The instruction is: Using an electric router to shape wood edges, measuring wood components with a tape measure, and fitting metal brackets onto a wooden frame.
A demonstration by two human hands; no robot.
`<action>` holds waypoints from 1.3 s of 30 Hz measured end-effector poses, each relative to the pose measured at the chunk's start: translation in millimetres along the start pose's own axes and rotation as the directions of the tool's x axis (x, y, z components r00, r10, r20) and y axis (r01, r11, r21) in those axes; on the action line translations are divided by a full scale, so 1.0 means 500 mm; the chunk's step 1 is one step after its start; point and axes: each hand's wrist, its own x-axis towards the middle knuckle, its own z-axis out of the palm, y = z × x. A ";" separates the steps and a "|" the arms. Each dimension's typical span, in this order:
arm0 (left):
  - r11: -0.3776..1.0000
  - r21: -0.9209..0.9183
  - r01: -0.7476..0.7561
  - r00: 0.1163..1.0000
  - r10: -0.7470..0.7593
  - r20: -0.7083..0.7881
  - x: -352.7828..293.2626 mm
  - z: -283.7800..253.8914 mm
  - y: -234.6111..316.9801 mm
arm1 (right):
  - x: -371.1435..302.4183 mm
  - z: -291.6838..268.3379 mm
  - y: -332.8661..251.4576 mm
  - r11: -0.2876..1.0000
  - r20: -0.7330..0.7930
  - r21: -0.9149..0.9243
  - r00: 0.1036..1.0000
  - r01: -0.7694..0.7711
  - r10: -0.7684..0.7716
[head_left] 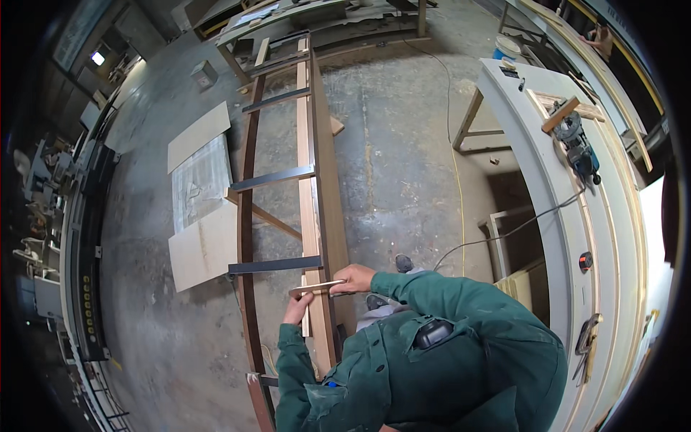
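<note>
A thin, pale strip of wood [315, 287] with a rounded left end lies between my two hands, above the near part of a long wooden frame [324, 187]. My right hand [351, 279] is closed on the strip's right end. At its left part my left hand [296, 308] grips it from below, fingers partly hidden. Just beyond the strip, a dark crossbar [277, 265] spans the frame's two long sides. Several similar bars cross it farther off. A light wooden batten [304, 227] runs along the inside of the right-hand side.
On the right stands a long grey workbench [529, 162] with a corded power tool [576, 140] and a tape measure [586, 261]. Pale flat panels [201, 245] lie on the floor left of the frame. A cable [497, 229] hangs off the bench. Another person [599, 42] is at the far right.
</note>
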 end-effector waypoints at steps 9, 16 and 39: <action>0.956 0.194 0.221 0.973 -0.231 0.031 -0.162 0.006 0.144 | -0.015 -0.036 -0.138 0.945 0.018 0.328 1.000 -0.022 0.017; 0.979 0.118 0.164 0.950 -0.190 0.250 -0.274 -0.024 0.238 | -0.157 -0.262 -0.150 0.708 -0.446 0.703 0.734 -0.066 0.512; 0.940 -0.316 0.126 0.907 0.019 0.420 0.230 0.570 0.578 | -1.091 -1.044 0.287 0.613 -0.639 0.759 -0.433 -0.220 0.636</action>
